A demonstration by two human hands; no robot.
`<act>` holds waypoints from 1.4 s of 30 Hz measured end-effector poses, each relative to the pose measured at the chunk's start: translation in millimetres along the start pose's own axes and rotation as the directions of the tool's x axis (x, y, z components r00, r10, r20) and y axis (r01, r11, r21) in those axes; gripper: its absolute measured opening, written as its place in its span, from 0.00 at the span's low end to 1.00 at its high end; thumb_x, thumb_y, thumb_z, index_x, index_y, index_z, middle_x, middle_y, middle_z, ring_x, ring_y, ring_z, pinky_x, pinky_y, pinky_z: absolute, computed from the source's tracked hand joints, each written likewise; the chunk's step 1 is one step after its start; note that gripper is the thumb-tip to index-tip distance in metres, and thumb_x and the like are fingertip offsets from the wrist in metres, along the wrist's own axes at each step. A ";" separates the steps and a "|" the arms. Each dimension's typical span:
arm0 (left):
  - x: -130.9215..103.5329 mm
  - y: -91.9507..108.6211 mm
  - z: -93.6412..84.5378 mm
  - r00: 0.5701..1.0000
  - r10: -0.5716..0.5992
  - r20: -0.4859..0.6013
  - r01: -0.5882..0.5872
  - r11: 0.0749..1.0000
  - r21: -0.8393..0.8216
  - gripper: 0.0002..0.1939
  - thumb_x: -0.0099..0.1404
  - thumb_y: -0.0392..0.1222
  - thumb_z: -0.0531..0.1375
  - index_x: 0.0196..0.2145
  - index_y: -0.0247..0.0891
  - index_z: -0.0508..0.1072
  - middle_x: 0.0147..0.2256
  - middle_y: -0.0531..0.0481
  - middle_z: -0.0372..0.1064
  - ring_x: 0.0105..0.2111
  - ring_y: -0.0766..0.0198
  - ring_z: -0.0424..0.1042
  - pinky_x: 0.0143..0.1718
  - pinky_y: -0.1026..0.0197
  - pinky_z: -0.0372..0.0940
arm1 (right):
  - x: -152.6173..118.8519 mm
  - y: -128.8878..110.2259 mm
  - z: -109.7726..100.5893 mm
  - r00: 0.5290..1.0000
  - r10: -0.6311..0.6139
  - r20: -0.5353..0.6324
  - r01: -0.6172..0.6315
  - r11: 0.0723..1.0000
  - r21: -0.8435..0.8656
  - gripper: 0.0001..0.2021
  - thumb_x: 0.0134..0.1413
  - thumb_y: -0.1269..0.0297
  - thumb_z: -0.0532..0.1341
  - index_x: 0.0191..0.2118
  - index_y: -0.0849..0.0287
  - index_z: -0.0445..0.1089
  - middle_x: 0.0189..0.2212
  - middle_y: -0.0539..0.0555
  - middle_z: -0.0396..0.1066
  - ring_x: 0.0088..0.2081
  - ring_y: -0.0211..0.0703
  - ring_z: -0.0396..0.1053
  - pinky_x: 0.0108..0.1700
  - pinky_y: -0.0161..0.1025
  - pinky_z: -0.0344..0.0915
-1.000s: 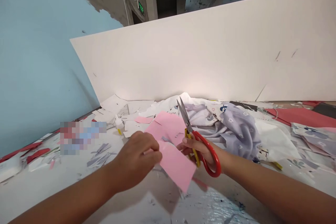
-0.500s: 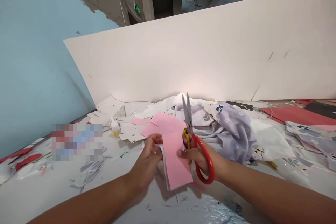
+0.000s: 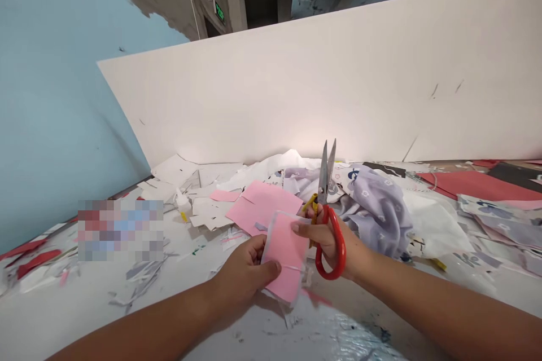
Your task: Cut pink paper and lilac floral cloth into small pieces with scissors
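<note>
A small rectangular pink piece [image 3: 288, 254] with a pale grey-white edge is held up in front of me, tilted. My left hand [image 3: 249, 271] pinches its left side, thumb on the front face. My right hand [image 3: 324, 231] grips red-handled scissors [image 3: 331, 242], blades up and slightly parted, and its thumb rests on the pink piece's upper right. Something yellow [image 3: 312, 203] sits at the right fingers; I cannot make out whether it belongs to the scissors. Behind the held piece lies a larger pink sheet [image 3: 260, 203] on the table.
Crumpled lilac patterned fabric [image 3: 376, 208] lies behind my right hand. White card pieces [image 3: 212, 211] and a small white bottle [image 3: 183, 203] are at left. Red sheets [image 3: 486, 185] lie far right. Grey scraps [image 3: 141, 279] litter the left table. A white board [image 3: 296, 90] stands behind.
The pink piece has turned, its pale border now showing, and sits apart from the larger sheet. My left thumb has moved onto its front. The scissors have shifted right.
</note>
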State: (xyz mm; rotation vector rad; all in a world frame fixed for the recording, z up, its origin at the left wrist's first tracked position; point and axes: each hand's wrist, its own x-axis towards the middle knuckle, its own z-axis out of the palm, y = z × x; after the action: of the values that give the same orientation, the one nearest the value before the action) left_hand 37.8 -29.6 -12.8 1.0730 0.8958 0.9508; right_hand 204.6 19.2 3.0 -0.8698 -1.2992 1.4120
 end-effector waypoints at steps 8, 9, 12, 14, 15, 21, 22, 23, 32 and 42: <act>8.0 10.6 -24.3 0.987 0.093 -0.130 -0.055 0.961 0.270 0.12 0.53 0.45 0.61 0.25 0.34 0.65 0.20 0.56 0.59 0.16 0.74 0.57 0.17 0.69 0.53 | 14.3 0.2 -15.0 0.999 0.044 0.032 -0.041 0.995 -0.087 0.15 0.36 0.68 0.62 0.24 0.56 0.51 0.22 0.44 0.54 0.22 0.32 0.55 0.25 0.33 0.56; 9.6 11.6 -27.9 0.982 0.111 -0.153 -0.059 0.949 0.309 0.13 0.53 0.47 0.60 0.25 0.35 0.64 0.19 0.57 0.57 0.15 0.75 0.55 0.15 0.69 0.51 | 14.5 -1.1 -15.1 0.998 0.050 0.045 -0.045 0.994 -0.100 0.14 0.36 0.69 0.62 0.24 0.56 0.52 0.22 0.44 0.54 0.22 0.32 0.55 0.24 0.32 0.56; 13.3 11.5 -34.4 0.966 0.141 -0.216 -0.076 0.955 0.286 0.13 0.55 0.50 0.59 0.27 0.37 0.62 0.18 0.59 0.55 0.14 0.75 0.54 0.14 0.70 0.49 | 13.3 -6.0 -14.4 0.991 0.079 0.107 -0.062 0.985 -0.159 0.12 0.34 0.71 0.61 0.23 0.57 0.54 0.20 0.43 0.53 0.20 0.31 0.54 0.23 0.32 0.54; 14.2 9.5 -35.7 0.970 0.118 -0.214 -0.062 0.966 0.252 0.13 0.54 0.49 0.59 0.28 0.38 0.62 0.18 0.60 0.54 0.14 0.76 0.52 0.14 0.71 0.46 | 12.1 -7.9 -14.2 0.985 0.102 0.140 -0.074 0.978 -0.196 0.12 0.34 0.70 0.61 0.22 0.57 0.54 0.18 0.42 0.52 0.19 0.31 0.52 0.22 0.32 0.52; 14.4 8.4 -35.9 0.976 0.100 -0.196 -0.050 0.968 0.245 0.13 0.54 0.49 0.60 0.27 0.38 0.62 0.17 0.60 0.53 0.14 0.77 0.50 0.14 0.71 0.45 | 11.6 -8.2 -14.5 0.982 0.115 0.149 -0.081 0.974 -0.213 0.12 0.35 0.70 0.61 0.22 0.57 0.53 0.17 0.42 0.51 0.18 0.30 0.50 0.21 0.32 0.51; 16.2 6.7 -39.1 0.980 0.060 -0.192 -0.016 0.975 0.220 0.13 0.50 0.47 0.63 0.29 0.38 0.65 0.17 0.61 0.52 0.14 0.77 0.46 0.13 0.70 0.40 | 10.8 -6.3 -16.4 0.985 0.145 0.091 -0.111 0.947 -0.301 0.13 0.37 0.67 0.60 0.22 0.55 0.51 0.15 0.40 0.49 0.16 0.31 0.48 0.18 0.32 0.49; 16.8 7.6 -39.5 0.974 0.066 -0.217 -0.019 0.977 0.210 0.13 0.50 0.46 0.63 0.30 0.39 0.65 0.18 0.61 0.52 0.14 0.77 0.47 0.13 0.71 0.41 | 10.3 -6.5 -15.8 0.987 0.141 0.073 -0.111 0.943 -0.313 0.13 0.37 0.66 0.60 0.23 0.55 0.51 0.15 0.40 0.50 0.16 0.32 0.49 0.18 0.32 0.49; 17.3 8.5 -39.8 0.969 0.072 -0.236 -0.024 0.980 0.198 0.14 0.50 0.46 0.63 0.31 0.39 0.65 0.18 0.61 0.53 0.14 0.76 0.49 0.13 0.71 0.43 | 9.8 -6.9 -15.0 0.990 0.133 0.054 -0.109 0.940 -0.325 0.12 0.38 0.66 0.60 0.24 0.55 0.52 0.16 0.41 0.51 0.16 0.32 0.49 0.18 0.32 0.50; 22.0 7.5 -40.9 0.956 0.108 -0.273 -0.065 0.984 0.164 0.11 0.50 0.42 0.62 0.29 0.38 0.64 0.20 0.60 0.56 0.15 0.76 0.55 0.15 0.70 0.51 | 8.4 0.4 -10.9 0.997 0.008 -0.076 -0.036 0.923 -0.382 0.12 0.37 0.69 0.61 0.26 0.56 0.53 0.22 0.43 0.58 0.23 0.34 0.56 0.25 0.32 0.54; 22.4 5.9 -41.8 0.944 0.125 -0.305 -0.061 0.975 0.212 0.11 0.51 0.42 0.61 0.23 0.38 0.60 0.17 0.61 0.52 0.13 0.77 0.50 0.13 0.71 0.49 | 9.9 8.5 -14.8 0.993 0.054 -0.108 -0.092 0.920 -0.380 0.12 0.39 0.67 0.61 0.26 0.55 0.53 0.19 0.43 0.56 0.18 0.32 0.52 0.18 0.31 0.52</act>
State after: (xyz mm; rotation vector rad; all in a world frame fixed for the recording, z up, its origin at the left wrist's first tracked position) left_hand 5.4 4.9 -19.8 1.1595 1.2345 1.1519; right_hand 214.4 33.2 -6.7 -1.2444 -1.5095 1.1699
